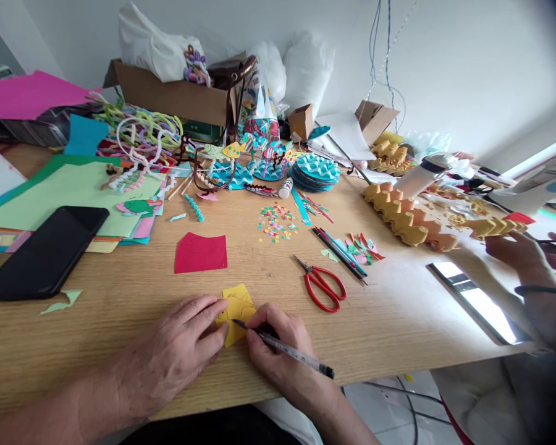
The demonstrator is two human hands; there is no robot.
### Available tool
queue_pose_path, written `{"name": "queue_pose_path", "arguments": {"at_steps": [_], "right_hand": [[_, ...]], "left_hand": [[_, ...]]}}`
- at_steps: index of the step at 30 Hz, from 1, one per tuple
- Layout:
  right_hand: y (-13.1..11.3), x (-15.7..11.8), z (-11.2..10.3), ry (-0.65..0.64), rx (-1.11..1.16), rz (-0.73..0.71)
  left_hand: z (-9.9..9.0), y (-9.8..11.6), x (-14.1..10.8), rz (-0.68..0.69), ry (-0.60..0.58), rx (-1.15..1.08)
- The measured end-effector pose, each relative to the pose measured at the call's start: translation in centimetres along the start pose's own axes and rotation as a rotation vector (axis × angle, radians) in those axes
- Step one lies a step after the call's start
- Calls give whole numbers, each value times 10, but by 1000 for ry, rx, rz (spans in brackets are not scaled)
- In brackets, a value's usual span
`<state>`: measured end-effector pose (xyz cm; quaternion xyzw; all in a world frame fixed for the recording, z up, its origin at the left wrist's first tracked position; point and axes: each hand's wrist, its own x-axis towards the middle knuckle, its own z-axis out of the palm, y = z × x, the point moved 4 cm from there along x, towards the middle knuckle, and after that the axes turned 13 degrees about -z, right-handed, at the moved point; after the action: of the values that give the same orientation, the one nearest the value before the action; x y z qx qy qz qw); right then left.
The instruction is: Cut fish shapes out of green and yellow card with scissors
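A small yellow paper [238, 304] with lines drawn in dark ink lies near the table's front edge. My left hand [176, 346] rests flat with its fingers apart, the fingertips on the paper's left edge. Pinched in my right hand [280, 346] is a clear pen with a black cap end [296, 353], its tip touching the paper. Behind my hands lies a piece of red paper [201, 253]. Red-handled scissors [324, 285] sit to the right with their blades partly apart.
Pencils [340, 253], paper scraps [364, 248] and paper dots [278, 222] lie beyond the scissors. A black phone [46, 252] and coloured sheets are at left. At right, another person's hands [521, 253] are near egg-carton pieces [405, 216] and a shiny phone [479, 303].
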<state>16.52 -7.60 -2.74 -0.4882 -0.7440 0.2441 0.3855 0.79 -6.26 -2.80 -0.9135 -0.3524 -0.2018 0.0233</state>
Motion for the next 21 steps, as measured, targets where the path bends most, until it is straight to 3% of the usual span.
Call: {"name": "queue_pose_path", "arguments": {"at_steps": [21], "right_hand": [[3,-2,-2,83,-15,60]], "left_hand": [[0,-1,-1,-12,-28,2]]}}
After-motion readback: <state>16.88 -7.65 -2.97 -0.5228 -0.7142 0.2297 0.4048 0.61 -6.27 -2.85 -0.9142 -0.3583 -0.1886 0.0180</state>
